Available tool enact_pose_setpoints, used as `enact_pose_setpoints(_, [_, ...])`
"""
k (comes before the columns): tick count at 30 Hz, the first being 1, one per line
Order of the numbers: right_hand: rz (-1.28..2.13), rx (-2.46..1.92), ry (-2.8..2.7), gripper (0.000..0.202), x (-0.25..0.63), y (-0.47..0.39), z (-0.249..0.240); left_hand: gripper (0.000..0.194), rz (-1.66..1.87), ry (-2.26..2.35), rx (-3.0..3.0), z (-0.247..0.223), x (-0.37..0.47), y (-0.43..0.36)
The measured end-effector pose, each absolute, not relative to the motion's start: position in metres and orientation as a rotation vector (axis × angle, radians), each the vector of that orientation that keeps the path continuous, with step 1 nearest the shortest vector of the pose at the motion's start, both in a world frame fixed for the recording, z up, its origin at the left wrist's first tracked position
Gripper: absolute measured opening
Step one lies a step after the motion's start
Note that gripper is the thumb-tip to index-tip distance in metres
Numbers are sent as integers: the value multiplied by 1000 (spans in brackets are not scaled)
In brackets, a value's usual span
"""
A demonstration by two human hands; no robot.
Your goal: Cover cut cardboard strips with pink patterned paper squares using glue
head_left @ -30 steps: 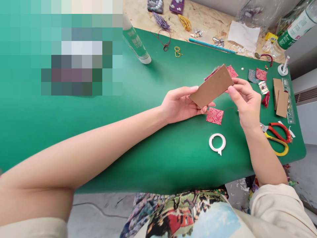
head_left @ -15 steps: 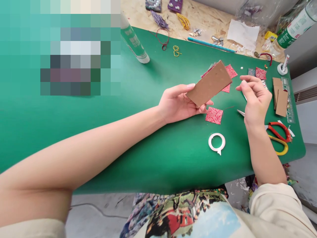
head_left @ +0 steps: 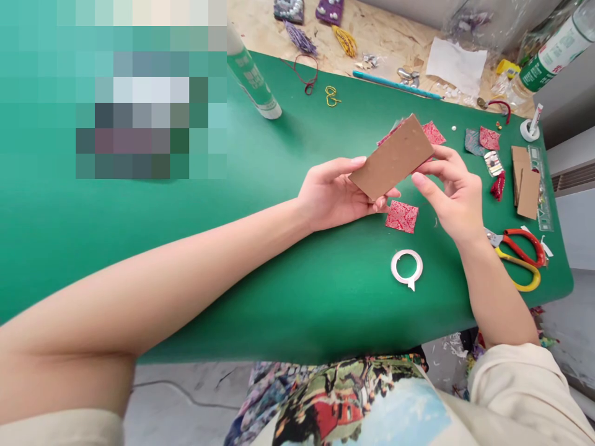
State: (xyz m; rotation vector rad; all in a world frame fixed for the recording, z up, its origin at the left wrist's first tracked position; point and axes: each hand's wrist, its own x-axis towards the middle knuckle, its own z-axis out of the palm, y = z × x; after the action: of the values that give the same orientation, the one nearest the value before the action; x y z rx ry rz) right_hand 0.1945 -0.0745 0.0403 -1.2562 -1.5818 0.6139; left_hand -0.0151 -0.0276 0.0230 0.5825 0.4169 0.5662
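Above the green-covered counter (head_left: 288,297), the left hand (head_left: 332,195) held a brown cardboard piece (head_left: 393,158) by its near left end, the thumb on the edge and the other fingers curled underneath. The piece was tilted, its plain brown face showing, and a strip of patterned cloth (head_left: 389,132) showed along its far edge. The right hand (head_left: 458,201) was at the right end of the piece, its fingers bent and its thumb close beneath them, with only a small gap visible. Whether it gripped anything could not be told, because the fingertips overlapped the edge.

Just below the cardboard piece lay a red patterned square (head_left: 402,217), and nearer the person was a roll of white tape (head_left: 406,270). Another red patterned scrap (head_left: 434,132) lay beyond the right end of the piece. To the right were a beaded piece with a dark red tassel (head_left: 498,184), a small stack of brown cardboard strips (head_left: 528,193) beside a clear ruler (head_left: 545,207), and scissors with red and yellow handles (head_left: 533,244). Toward the far side stood a green and white bottle (head_left: 253,80), near a loop of yellow cord (head_left: 331,97), and a blue pencil (head_left: 397,84) lay along the cover's far edge.
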Motion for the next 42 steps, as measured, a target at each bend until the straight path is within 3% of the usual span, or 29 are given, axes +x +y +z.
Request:
enact_pose_setpoints(10, [506, -1305, -1504, 16, 206, -74, 42, 36, 578, 472, 534, 24, -14, -28])
enact_pose_setpoints(16, [333, -1448, -1451, 32, 217, -71, 44, 37, 577, 415, 523, 21, -16, -27])
enact_pose_setpoints(18, [332, -1433, -1474, 22, 217, -71, 44, 41, 602, 422, 519, 21, -15, -27])
enact_pose_setpoints(19, [354, -1410, -1473, 16, 216, -71, 42, 46, 619, 431, 531, 21, -14, -27])
enact_pose_setpoints(22, [471, -1383, -1452, 33, 209, -74, 39, 56, 661, 455, 628, 21, -11, -27])
enact_pose_setpoints(26, [557, -1380, -1484, 33, 198, -81, 40, 42, 746, 540, 704, 18, -8, -24])
enact_pose_setpoints(31, [701, -1355, -1595, 31, 185, -89, 50, 47, 845, 576, 696, 15, -4, -25])
enact_pose_setpoints(36, [993, -1259, -1545, 47, 175, -86, 47, 44, 865, 600, 805, 16, -1, -30])
enact_pose_setpoints(42, [1100, -1345, -1321, 45, 179, -80, 37, 33, 878, 667, 894, 19, -1, -36])
